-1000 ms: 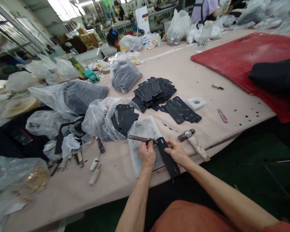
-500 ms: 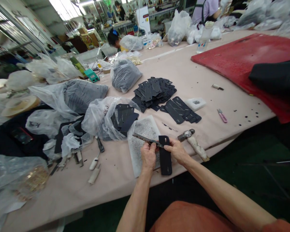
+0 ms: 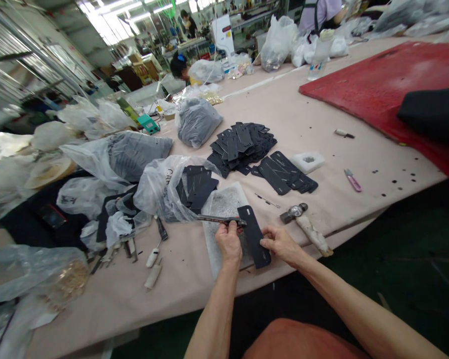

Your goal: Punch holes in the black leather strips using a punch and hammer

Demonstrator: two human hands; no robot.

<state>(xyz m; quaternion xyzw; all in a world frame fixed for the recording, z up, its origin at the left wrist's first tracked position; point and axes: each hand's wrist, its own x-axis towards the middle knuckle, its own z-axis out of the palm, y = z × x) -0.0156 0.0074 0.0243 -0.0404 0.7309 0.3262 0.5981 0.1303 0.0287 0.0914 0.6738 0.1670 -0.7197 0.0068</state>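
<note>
My left hand (image 3: 229,243) is closed around a long, slim dark metal tool (image 3: 214,218). One end of it sticks out to the left, and the other reaches the upper part of a flat black strip piece (image 3: 253,237) with a small slot at its top. My right hand (image 3: 280,243) pinches the strip's right edge, lower down, between thumb and fingers. Beneath my left hand lies a pale speckled slab (image 3: 213,254). A ball-peen hammer (image 3: 310,233) with a wrapped handle rests right of my right hand. A thin metal rod (image 3: 267,200) lies beyond the hands.
Behind the slab are a heap of black pieces (image 3: 243,144), a smaller spread of them (image 3: 284,172) and a white block (image 3: 309,162). Pink snips (image 3: 353,180) lie to the right. On the left are an open plastic bag (image 3: 159,187) and several hand tools. A red board (image 3: 370,82) covers the far right.
My right hand has slid from the strip's upper part down to its lower right edge. The strip has tilted, and the metal tool has turned nearly level. The view has shifted slightly.
</note>
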